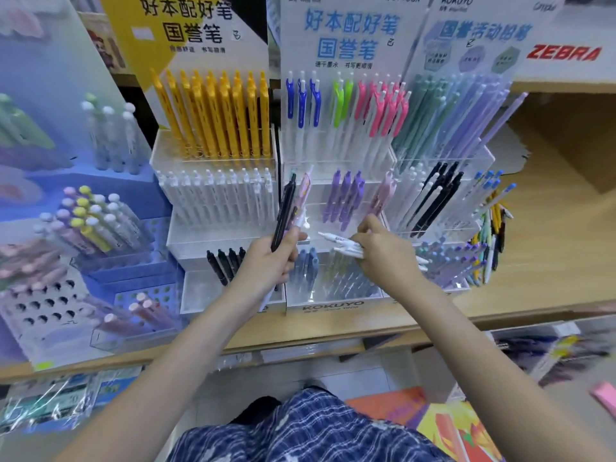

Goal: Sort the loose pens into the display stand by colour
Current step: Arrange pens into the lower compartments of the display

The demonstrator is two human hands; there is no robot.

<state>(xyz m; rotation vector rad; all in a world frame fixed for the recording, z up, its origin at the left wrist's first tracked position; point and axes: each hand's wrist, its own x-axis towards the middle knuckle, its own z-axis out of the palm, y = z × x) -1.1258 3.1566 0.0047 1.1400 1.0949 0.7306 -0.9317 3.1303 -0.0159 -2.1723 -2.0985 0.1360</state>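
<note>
A: Head view, both hands up at the clear display stand (333,181). Left hand (266,258) has its fingers curled round a small bunch held upright: a black pen (283,216) and a pale pink pen (301,195) stick up above the fingertips. Right hand (383,251) grips several white pens (340,245) that lie sideways, tips pointing toward the left hand.

B: Which step, do you think?

A: Likely picking one out of the bunches and matching it. Black pens (226,265) stand in the bottom tier just left of the left fingers; purple pens (346,198) and a pink group (383,195) sit above the right fingers.

B: How to do it well?

A: Free a single pen with thumb and forefinger, keep the rest pinned in the palm, lower it tip-down into the matching slot. The black one should go first; its row is closest.

B: Room to move?

A: Tight. Tier edges step out toward the fingers, and pen clips above the knuckles could snag. Beyond the right hand, a crowded rack of mixed pens (490,248) leans outward. Open wooden shelf (550,228) further right gives a place to set the spare bunch down.
</note>
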